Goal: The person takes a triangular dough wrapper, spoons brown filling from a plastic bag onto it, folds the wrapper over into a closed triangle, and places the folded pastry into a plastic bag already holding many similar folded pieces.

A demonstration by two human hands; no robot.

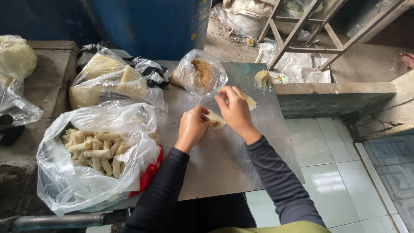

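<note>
Working over a bare metal table (pixel 224 159), the person has both hands on a pale pastry wrapper (pixel 217 119) lying near the middle of the sheet. The left hand (pixel 192 127) is curled, its fingertips pinching the near left edge of the wrapper. The right hand (pixel 235 110) arches over it from above, fingers bent down and pressing on the far side; whether they grip or only press cannot be told. The wrapper is part folded, and its long axis runs slantwise, from the left hand at the lower left up toward the far right, where a corner pokes out beyond the right hand. A little brownish filling shows at its open edge between the two hands.

Just past the hands stands a clear bag of brown filling (pixel 200 74), mouth open. A small lump of dough (pixel 262 78) sits near the far right edge of the table. To the left, a large clear bag of finished rolls (pixel 97 149) lies open, the rolls heaped every which way. Behind it is a bag of stacked wrappers (pixel 103 77).
</note>
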